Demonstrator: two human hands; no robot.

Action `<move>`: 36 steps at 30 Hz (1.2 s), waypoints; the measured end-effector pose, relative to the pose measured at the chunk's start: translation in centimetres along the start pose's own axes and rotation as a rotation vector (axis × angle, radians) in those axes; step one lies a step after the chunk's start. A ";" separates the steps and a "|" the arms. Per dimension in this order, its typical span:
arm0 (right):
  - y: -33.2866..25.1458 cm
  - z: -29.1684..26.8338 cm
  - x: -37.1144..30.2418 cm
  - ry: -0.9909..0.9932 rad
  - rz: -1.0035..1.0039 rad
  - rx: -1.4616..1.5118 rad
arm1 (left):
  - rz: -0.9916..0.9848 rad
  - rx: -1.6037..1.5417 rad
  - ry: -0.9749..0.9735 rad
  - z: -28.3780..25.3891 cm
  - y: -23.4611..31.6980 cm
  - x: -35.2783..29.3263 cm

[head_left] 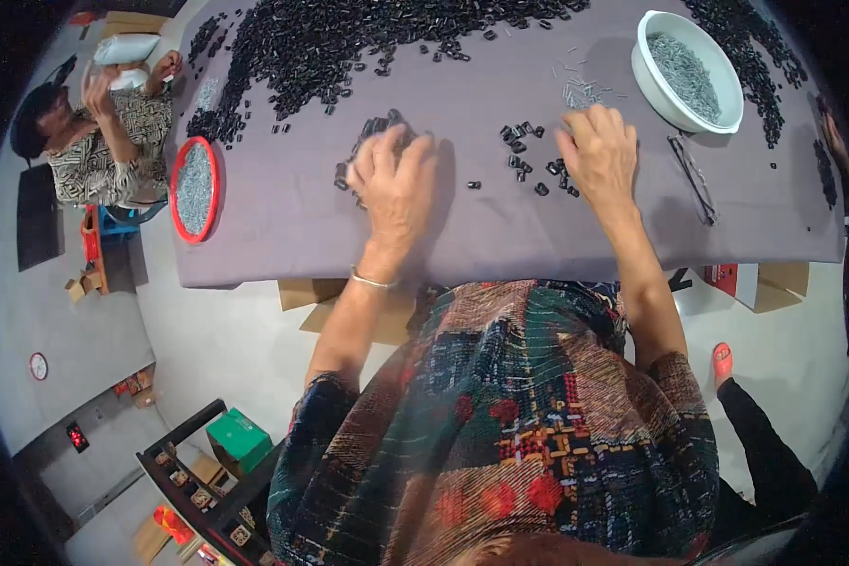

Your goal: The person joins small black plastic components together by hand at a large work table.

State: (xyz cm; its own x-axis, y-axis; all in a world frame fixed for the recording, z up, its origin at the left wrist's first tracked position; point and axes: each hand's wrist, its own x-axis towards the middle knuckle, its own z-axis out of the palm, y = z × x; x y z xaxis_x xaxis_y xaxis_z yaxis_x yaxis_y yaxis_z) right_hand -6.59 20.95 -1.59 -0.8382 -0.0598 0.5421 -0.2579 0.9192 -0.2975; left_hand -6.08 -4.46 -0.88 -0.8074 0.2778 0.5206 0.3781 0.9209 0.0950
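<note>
**Small black pieces (519, 147) lie loose to the left of the white bowl (646, 71)**

The pieces are short, dark and stubby, like little blocks, with a glossy surface that catches pale glints. They lie at all angles on the grey-purple cloth (500, 231). A loose group sits a little left of the bowl and nearer the person, some pieces touching, others just apart, with one lying alone on the group's far side from the bowl. A bunched cluster (341, 176) lies well to the left of the bowl. The big heap (302, 57), also left of the bowl, is packed so thickly that single pieces blend together; more spread out just to the bowl's right.

The left hand (393, 179), well left of the bowl, bends its fingers down over the bunched cluster; whether it grips any piece cannot be told. The right hand (602, 156), the nearer one to the bowl, has its fingers curled and tips lowered beside the loose group, just short of some scattered silver pins (585, 92). Whether it holds anything is hidden.

The bowl contains a mass of similar pins. Far to its left, a red-rimmed basket (215, 189) holds more, and a co-worker (113, 151) sits beyond that.
</note>
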 end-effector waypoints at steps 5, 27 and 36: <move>0.3 1.2 -0.1 -0.074 -0.028 -0.163 | -0.098 -0.241 -0.073 -1.2 3.1 -3.9; -4.7 -2.9 -4.7 -0.415 0.767 1.543 | -0.582 -1.405 -0.219 -0.7 8.2 -2.1; -5.6 -1.4 -5.9 -0.257 0.803 1.591 | -0.400 -1.069 -0.023 -1.3 9.3 -2.4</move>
State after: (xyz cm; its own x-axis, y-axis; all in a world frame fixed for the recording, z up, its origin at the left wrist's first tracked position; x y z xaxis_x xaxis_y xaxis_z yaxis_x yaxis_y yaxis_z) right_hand 0.46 16.71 -2.00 -0.9839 -0.0293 -0.1762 0.1700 -0.4559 -0.8737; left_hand -0.05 3.06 -0.11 -0.9607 0.0315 0.2760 0.2752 0.2433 0.9301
